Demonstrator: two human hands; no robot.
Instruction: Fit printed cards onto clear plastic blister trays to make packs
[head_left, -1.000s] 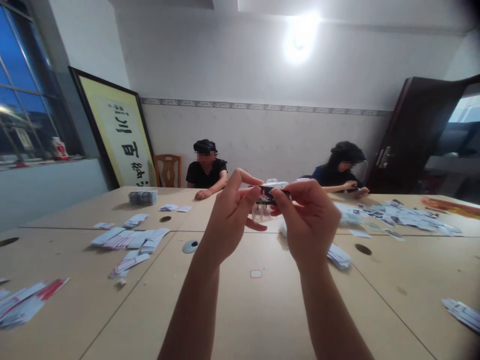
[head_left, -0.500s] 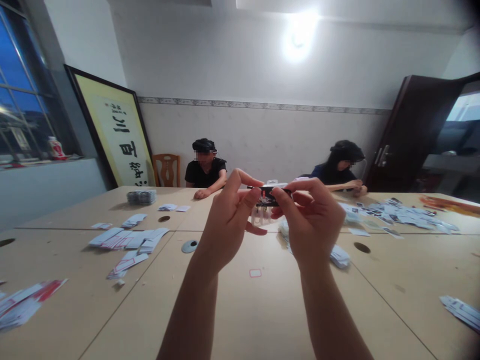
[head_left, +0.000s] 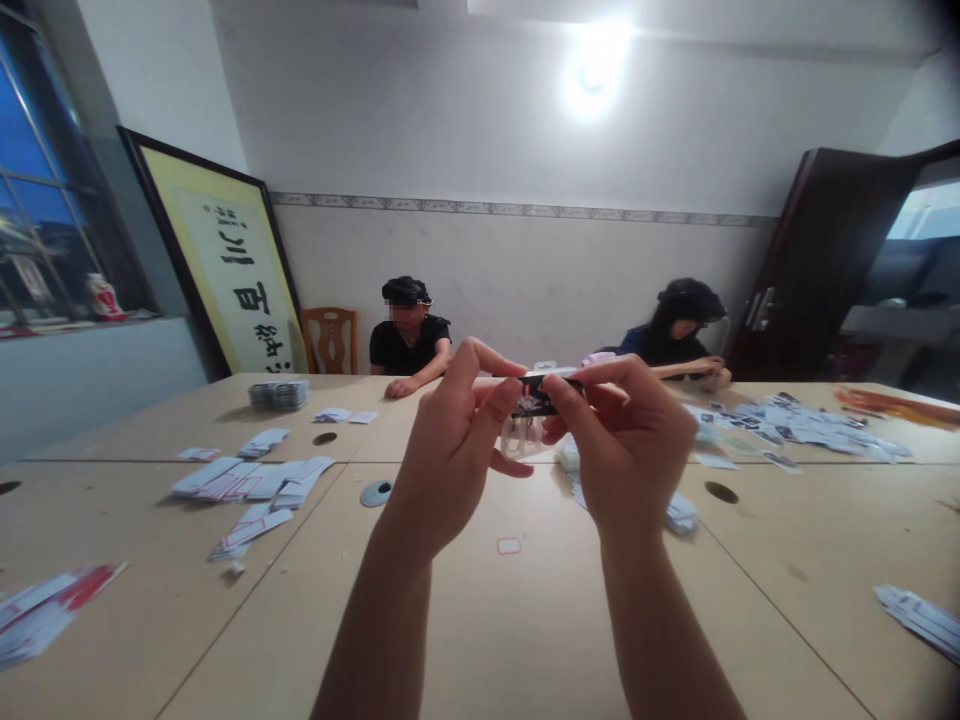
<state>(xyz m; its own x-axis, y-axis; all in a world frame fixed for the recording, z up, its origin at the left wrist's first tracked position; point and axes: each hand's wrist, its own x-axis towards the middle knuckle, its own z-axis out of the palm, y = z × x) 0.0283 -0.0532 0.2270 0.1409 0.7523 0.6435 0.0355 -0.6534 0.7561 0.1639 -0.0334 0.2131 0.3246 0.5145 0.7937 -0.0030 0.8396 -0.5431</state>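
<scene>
Both hands are raised in front of me, over the middle of the table. My left hand (head_left: pixel 456 440) pinches the left end of a small black printed card (head_left: pixel 535 398) between thumb and fingers. On the card's right part presses the thumb of my right hand (head_left: pixel 634 435), with its fingers curled behind. Beneath the card shows a clear plastic piece (head_left: pixel 519 438) with rounded shapes in it; whether it is joined to the card I cannot tell. My fingers hide much of the card's edges.
On the light wooden table (head_left: pixel 480 630), stacks of white cards (head_left: pixel 251 478) lie left and loose cards (head_left: pixel 817 428) right. A small red-bordered label (head_left: pixel 508 546) lies below my hands. Two people (head_left: pixel 411 335) sit opposite. Round cable holes (head_left: pixel 721 492) pierce the tabletop.
The view has shifted slightly. My right hand has moved a little outward, while both hands keep hold of the card. A bit more of its printed face shows.
</scene>
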